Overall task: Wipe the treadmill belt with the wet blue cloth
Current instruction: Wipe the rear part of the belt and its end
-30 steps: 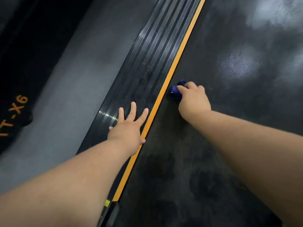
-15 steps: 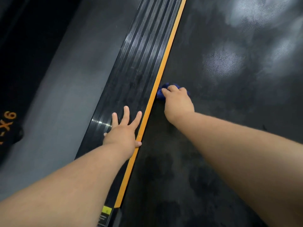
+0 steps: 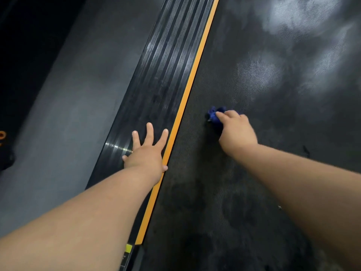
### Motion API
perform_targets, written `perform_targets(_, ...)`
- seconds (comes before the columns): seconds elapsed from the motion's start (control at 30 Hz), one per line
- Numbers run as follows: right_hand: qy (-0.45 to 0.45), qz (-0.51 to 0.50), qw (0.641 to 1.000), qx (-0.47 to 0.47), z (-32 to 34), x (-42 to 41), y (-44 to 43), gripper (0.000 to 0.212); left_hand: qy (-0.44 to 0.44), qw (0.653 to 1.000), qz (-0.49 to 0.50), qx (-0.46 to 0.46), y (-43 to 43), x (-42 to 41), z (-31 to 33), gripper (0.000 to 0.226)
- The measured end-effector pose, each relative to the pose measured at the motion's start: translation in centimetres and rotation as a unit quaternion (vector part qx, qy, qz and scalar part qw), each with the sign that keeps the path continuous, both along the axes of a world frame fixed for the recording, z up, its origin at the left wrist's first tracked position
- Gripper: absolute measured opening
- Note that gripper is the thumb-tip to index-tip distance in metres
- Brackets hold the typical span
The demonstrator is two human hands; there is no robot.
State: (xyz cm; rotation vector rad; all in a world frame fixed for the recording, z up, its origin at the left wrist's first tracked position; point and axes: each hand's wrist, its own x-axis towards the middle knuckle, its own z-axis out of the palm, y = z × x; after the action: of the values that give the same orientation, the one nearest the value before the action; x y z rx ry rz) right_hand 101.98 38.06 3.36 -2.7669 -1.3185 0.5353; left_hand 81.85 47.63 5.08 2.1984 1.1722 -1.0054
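The dark textured treadmill belt (image 3: pixel 263 173) fills the right half of the head view, with pale glossy patches toward the far right. My right hand (image 3: pixel 237 132) grips a bunched blue cloth (image 3: pixel 214 116) and presses it on the belt, a short way right of the orange stripe. Only the cloth's left part shows past my fingers. My left hand (image 3: pixel 146 151) lies flat with fingers spread on the ribbed black side rail (image 3: pixel 166 75), its thumb at the orange stripe (image 3: pixel 187 94).
Left of the rail lies a grey floor strip (image 3: pixel 64 118), then a dark area with an orange marking (image 3: pixel 2 134) at the left edge. A small yellow label (image 3: pixel 128 248) sits at the near end of the rail.
My right hand has slid the blue cloth to the right, away from the orange stripe and out onto the belt. The left hand stays planted on the rail.
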Motion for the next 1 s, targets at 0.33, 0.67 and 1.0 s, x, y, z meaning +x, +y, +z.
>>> perform_targets(0.33,-0.008,0.057,0.997,0.061,-0.5,1.7,-5.1,0.054,0.004,0.98,-0.141,0.136,-1.0,0.6,1.4,0.099)
perform_targets(0.67,0.159,0.11,0.965,0.176,-0.1,-0.6,-13.9,0.049,-0.288,0.941,-0.168,0.058,-9.7,6.5,-1.4,0.105)
perform_targets(1.0,-0.06,-0.007,0.988,0.14,-6.4,10.1,-19.1,0.056,-0.363,0.874,-0.238,0.218,-12.1,17.1,-6.6,0.041)
